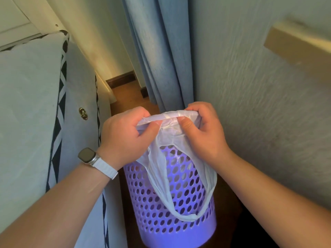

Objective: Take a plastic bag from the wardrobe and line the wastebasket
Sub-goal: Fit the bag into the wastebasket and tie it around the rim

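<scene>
A thin white plastic bag hangs over a purple perforated wastebasket that stands on the wooden floor. My left hand and my right hand both pinch the bag's top edge, close together, above the basket's far rim. The bag's lower loop drapes down the outside of the basket's near wall. The basket's rim is mostly hidden behind the bag and my hands.
A mattress with a black-and-white edge trim stands close on the left. A textured wall rises on the right with a beige handle on it. Blue curtains hang behind the basket. The gap is narrow.
</scene>
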Available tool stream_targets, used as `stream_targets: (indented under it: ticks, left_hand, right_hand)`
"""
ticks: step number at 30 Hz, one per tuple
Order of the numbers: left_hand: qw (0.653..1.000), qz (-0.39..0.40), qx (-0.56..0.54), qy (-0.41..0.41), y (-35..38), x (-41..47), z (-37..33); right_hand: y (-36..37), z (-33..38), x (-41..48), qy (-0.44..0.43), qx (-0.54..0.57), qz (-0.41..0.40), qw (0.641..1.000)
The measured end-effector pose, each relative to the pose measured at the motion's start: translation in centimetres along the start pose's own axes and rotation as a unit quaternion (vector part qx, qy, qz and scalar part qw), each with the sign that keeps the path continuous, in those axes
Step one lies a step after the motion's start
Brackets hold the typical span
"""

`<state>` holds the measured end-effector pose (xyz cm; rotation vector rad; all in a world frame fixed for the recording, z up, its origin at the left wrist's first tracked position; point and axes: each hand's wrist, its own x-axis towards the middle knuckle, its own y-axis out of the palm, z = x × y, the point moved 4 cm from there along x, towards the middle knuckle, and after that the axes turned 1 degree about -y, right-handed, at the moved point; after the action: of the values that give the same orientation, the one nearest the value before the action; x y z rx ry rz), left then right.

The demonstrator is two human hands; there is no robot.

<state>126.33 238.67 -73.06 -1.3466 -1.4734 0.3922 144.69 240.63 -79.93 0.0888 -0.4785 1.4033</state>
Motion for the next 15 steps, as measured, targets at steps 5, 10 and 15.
stream_targets:
  ticks: [5,10,15]
  left_hand:
    - [1.000,0.007,-0.002,0.020,0.1,-0.2,-0.3]
    - [0.992,-0.003,0.083,0.099,-0.3,-0.2,-2.4]
    - [0.990,-0.003,0.107,0.096,0.4,-0.1,-2.9]
  right_hand:
    - [-0.1,0.7,-0.1,-0.041,-0.044,-0.024,0.998]
    - [0.1,1.2,-0.2,-0.097,-0.091,-0.030,0.991]
    - [0.7,1.6,-0.3,-0.101,-0.088,-0.034,0.990]
